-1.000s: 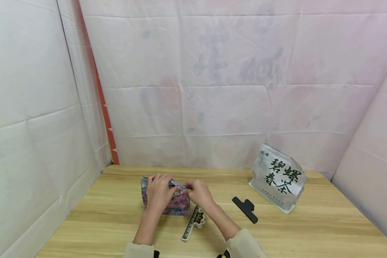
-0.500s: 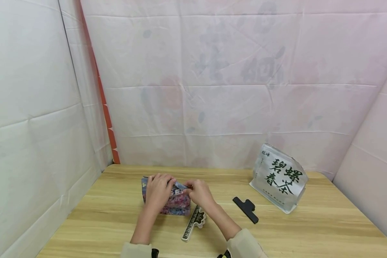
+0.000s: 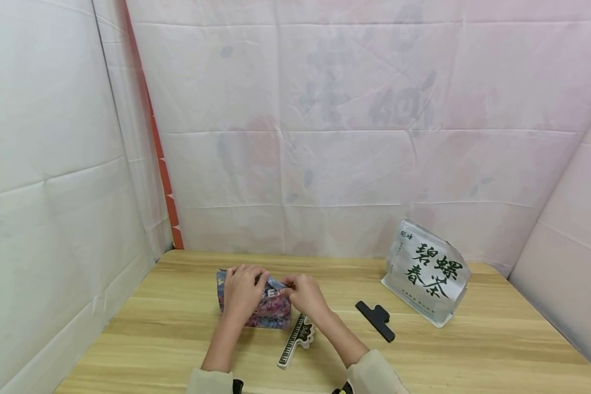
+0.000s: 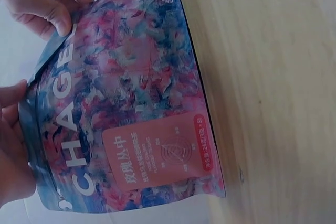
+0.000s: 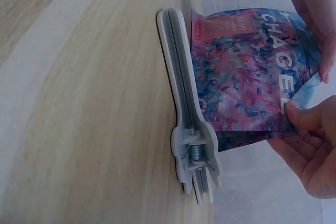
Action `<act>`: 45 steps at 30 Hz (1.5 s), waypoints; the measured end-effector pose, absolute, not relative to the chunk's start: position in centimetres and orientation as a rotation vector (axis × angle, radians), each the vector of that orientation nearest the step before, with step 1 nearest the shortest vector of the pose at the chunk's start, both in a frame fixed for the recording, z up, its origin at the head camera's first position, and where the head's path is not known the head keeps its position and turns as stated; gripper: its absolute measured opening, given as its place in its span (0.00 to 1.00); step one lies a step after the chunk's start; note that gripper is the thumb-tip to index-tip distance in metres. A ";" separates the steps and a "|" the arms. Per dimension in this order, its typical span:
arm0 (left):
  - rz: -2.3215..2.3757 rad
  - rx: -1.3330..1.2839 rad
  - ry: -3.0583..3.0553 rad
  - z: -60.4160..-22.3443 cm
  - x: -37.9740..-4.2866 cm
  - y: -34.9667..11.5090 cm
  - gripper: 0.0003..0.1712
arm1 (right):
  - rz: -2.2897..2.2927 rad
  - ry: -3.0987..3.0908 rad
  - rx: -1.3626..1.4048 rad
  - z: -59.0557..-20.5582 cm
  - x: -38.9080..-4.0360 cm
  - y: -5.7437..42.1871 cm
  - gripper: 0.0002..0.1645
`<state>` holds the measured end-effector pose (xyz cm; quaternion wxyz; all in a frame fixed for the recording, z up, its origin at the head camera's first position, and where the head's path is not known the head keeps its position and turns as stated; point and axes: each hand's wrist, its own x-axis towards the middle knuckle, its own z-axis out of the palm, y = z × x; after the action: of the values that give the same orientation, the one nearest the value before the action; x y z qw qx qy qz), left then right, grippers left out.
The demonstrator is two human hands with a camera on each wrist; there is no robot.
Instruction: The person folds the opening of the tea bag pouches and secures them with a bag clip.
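Note:
A pink-and-blue patterned tea pouch point(image 3: 276, 311), lettered "CHAGE…", stands on the table left of centre. My left hand point(image 3: 243, 290) holds its top edge, with the thumb on one side and fingers on the other point(image 4: 11, 156). At the pouch's other top corner my right hand point(image 3: 302, 295) pinches the rim between thumb and fingers. Part of the rim is folded over towards the front, as the right wrist view shows at the blue flap point(image 5: 305, 92). Just in front of the pouch lies a bag clip point(image 3: 295, 340) with a piano-key pattern and a spring point(image 5: 195, 152).
To the right of my right forearm a black bag clip point(image 3: 376, 320) lies on the wooden table point(image 3: 473, 355). A white tea bag with green characters point(image 3: 426, 276) stands behind it. White cloth point(image 3: 349, 164) hangs at the back and both sides.
My left thumb has shifted up from the pouch's front towards its rim, uncovering more of the lettering. My right hand keeps its pinch. Over the last half second almost nothing has moved.

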<state>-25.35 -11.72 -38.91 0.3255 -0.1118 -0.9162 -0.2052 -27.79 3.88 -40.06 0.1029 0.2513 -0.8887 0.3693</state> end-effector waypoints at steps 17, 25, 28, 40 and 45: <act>-0.358 -0.263 -2.443 -39.1 -25.5 -11.7 0.18 | 1.094 -2.641 0.746 -39.8 -27.8 3.8 0.02; -0.345 -0.256 -2.452 -39.3 -25.6 -11.5 0.19 | 1.139 -2.645 0.769 -39.7 -27.4 4.1 0.03; -0.357 -0.256 -2.441 -39.3 -25.6 -11.6 0.19 | 1.100 -2.646 0.810 -39.5 -27.2 4.2 0.04; -0.372 -0.225 -2.493 -39.3 -25.4 -11.4 0.20 | 0.757 -2.861 0.583 -38.5 -25.2 7.1 0.11; -0.385 -0.219 -2.484 -39.3 -25.4 -11.5 0.20 | 0.359 -3.091 0.584 -39.3 -24.6 7.7 0.22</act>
<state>-25.42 -11.52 -39.26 0.3044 -0.0828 -0.9377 -0.1455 -24.58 7.72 -39.32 -0.0123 0.1844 -0.9762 0.1134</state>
